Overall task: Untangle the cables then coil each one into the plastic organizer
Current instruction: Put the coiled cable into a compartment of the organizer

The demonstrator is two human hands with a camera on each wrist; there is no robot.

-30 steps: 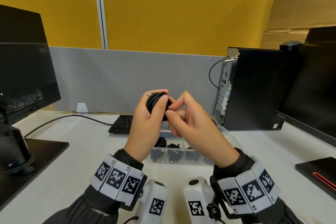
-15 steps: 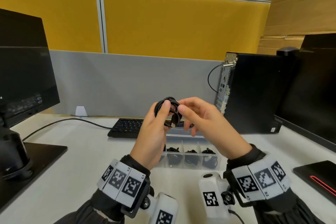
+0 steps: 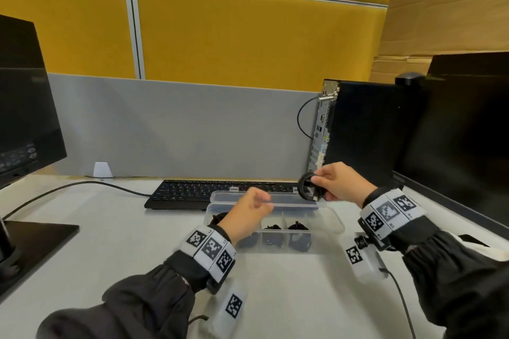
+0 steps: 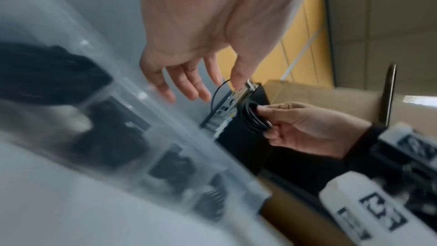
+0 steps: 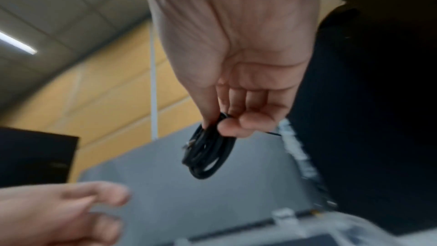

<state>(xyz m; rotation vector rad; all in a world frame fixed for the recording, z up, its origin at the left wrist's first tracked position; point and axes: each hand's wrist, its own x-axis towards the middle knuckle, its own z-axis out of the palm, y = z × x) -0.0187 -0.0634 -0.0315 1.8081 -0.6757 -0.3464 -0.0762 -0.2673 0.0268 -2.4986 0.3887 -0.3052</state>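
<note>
My right hand (image 3: 337, 184) pinches a small coiled black cable (image 3: 308, 189) between thumb and fingers, held in the air above the right end of the clear plastic organizer (image 3: 334, 219). The same coil (image 5: 208, 152) hangs below my fingertips in the right wrist view, and the coil (image 4: 254, 117) also shows in the left wrist view. My left hand (image 3: 252, 209) hovers over the organizer's left part with fingers relaxed and spread, holding nothing. Several compartments hold coiled black cables (image 3: 271, 228). The organizer's lid (image 3: 275, 198) lies open behind it.
A black keyboard (image 3: 198, 190) lies just behind the organizer. A black computer tower (image 3: 363, 132) stands at the right, a monitor (image 3: 22, 107) and its base (image 3: 30, 245) at the left, another monitor (image 3: 468, 124) at far right. A black cable (image 3: 71, 187) runs across the desk.
Both hands held the coil together in front of me; now the left hand has let go and dropped toward the organizer, while the right hand has carried the coil rightward and down.
</note>
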